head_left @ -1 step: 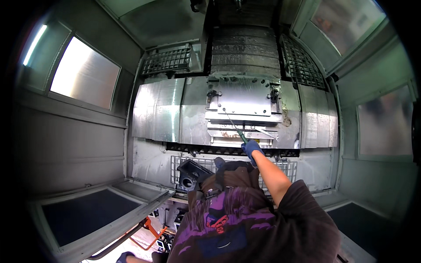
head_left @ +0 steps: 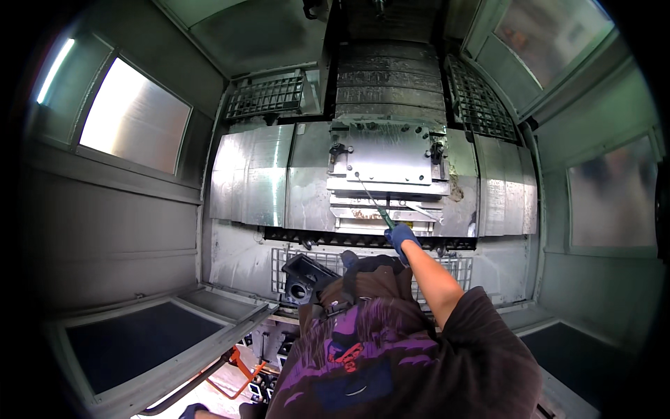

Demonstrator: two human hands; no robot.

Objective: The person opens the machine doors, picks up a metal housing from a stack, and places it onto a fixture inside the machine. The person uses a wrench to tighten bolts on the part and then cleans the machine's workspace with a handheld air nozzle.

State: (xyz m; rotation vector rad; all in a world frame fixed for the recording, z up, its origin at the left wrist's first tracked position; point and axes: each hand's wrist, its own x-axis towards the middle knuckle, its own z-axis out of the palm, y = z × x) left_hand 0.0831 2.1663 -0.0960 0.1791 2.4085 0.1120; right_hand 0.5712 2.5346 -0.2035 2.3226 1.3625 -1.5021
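My right hand [head_left: 400, 238], in a blue glove, is closed around a long thin metal rod with a green handle [head_left: 386, 218]. The rod slants up and to the left, its tip by a hole near the front edge of a flat metal plate [head_left: 391, 155]. Whether the tip touches the plate, I cannot tell. Dark clamps stand at the plate's left [head_left: 338, 152] and right sides. My left hand [head_left: 192, 412], gloved in blue too, shows only partly at the lower edge, far from the plate; its fingers are not clear.
Metal machine walls with windows [head_left: 136, 115] surround the bed. Ribbed way covers [head_left: 391, 80] lie behind the plate, wire grids [head_left: 265, 96] at both back corners. A black part with a round opening [head_left: 300, 279] rests on the front grid. An orange frame [head_left: 241, 370] stands lower left.
My left hand has shifted slightly left and down at the lower edge. My right hand and the green-handled rod look nearly the same.
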